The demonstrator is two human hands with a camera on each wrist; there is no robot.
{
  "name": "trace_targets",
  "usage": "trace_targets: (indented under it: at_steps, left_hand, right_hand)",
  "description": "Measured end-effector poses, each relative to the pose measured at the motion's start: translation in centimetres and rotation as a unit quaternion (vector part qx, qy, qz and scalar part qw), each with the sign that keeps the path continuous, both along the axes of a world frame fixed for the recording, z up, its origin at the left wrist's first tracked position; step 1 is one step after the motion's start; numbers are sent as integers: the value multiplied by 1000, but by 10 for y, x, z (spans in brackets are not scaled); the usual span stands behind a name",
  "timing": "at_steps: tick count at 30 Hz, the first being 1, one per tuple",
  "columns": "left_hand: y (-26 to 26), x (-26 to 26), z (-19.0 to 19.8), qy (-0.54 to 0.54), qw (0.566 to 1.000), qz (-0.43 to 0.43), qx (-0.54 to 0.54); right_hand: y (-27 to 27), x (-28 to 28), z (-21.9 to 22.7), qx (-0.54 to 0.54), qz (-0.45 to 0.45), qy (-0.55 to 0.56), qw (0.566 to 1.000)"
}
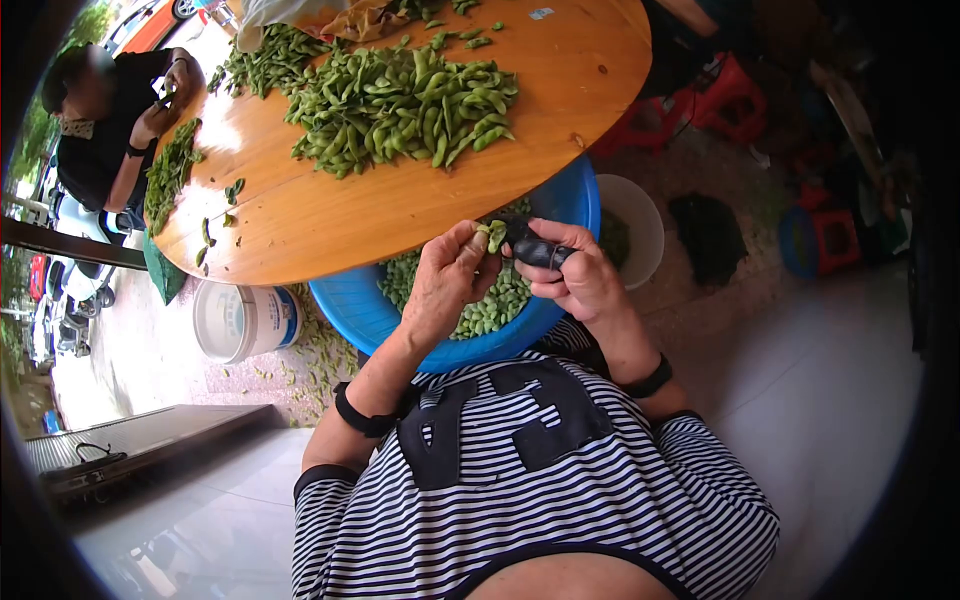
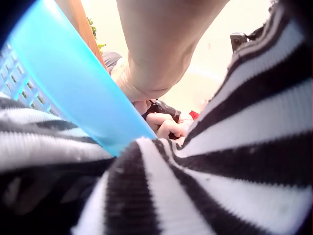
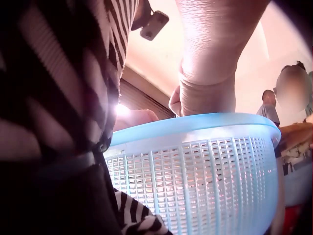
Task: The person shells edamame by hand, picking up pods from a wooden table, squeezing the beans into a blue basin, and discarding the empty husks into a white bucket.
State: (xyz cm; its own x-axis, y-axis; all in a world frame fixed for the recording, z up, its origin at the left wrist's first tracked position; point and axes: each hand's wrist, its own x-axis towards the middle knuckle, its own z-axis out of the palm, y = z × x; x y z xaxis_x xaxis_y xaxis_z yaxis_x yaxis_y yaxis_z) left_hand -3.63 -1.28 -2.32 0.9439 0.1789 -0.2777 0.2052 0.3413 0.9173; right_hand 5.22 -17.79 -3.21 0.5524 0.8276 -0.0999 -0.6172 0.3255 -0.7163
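Over a blue plastic basket (image 1: 335, 310), my left hand (image 1: 450, 268) pinches a green soybean pod (image 1: 496, 237) between thumb and fingers. Facing it, my right hand (image 1: 590, 272) grips a black tool (image 1: 540, 252) with a rounded body, its far end right at the pod; its exact kind is unclear. Shelled green beans (image 1: 492, 312) lie in the basket below both hands. In the right wrist view the basket's slotted wall (image 3: 195, 171) hides most of the hand. The left wrist view catches curled fingers (image 2: 168, 126) beyond the basket's rim (image 2: 83, 88).
A wooden table (image 1: 330, 235) overhangs the basket's far side, bearing a large heap of unshelled pods (image 1: 410, 105). A white bucket (image 1: 225, 320) stands to the left, a pale tub (image 1: 645, 235) to the right. Another person (image 1: 110, 130) sits at the table's left; red stools (image 1: 735, 100) stand at the right.
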Motion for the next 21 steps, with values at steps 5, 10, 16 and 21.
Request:
trace_targets:
  at_steps: [5, 10, 16, 21]
  left_hand:
    - [1, 3, -3, -36, 998, -42, -23]
    - [3, 6, -12, -21, 999, -38, 12]
    - [15, -2, -22, 18, 991, -49, 127]
    - [20, -15, -16, -6, 987, -89, 133]
  right_hand:
    - [-5, 1, -6, -34, -23, -81, 996]
    - [6, -12, 8, -209, -171, -530, 804]
    - [9, -30, 11, -236, -194, -598, 741]
    - [10, -33, 8, -208, -170, -572, 775]
